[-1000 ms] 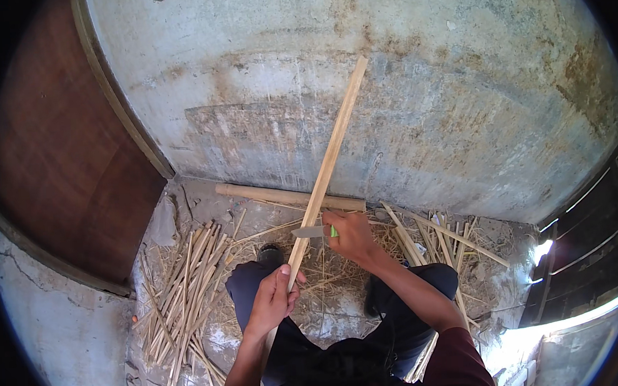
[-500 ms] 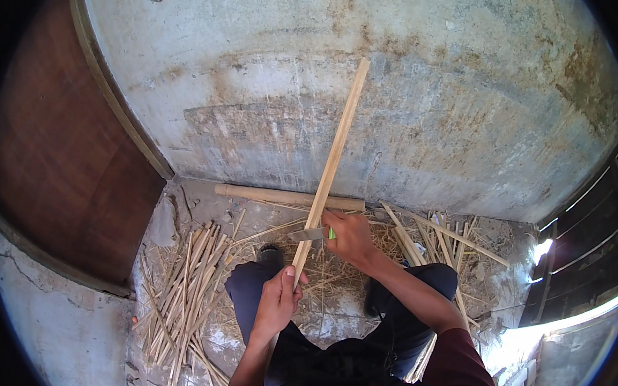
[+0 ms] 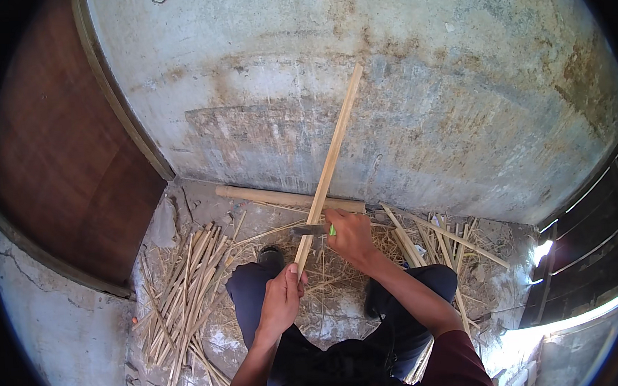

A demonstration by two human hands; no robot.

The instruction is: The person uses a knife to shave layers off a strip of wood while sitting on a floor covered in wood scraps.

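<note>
A long, pale bamboo strip (image 3: 336,148) slants up and away in front of me, its far end against the backdrop of the wall. My left hand (image 3: 283,296) is closed round its near end, thumb on top. In my right hand (image 3: 351,237) is a knife (image 3: 309,230) with a dark, broad blade and a bit of green at the handle. The blade lies across the strip, a little beyond my left hand. Most of the handle is hidden in my fist.
Split bamboo strips (image 3: 188,290) lie heaped on the floor at my left, more strips (image 3: 451,238) at my right. A thick bamboo pole (image 3: 288,196) rests along the stained wall (image 3: 417,131). Shavings (image 3: 330,269) litter the ground between my legs. A brown door (image 3: 69,149) stands at the left.
The bamboo strip has shifted slightly, its far end a little lower and further left. The knife blade has turned and moved slightly up along the strip. Both hands keep their hold.
</note>
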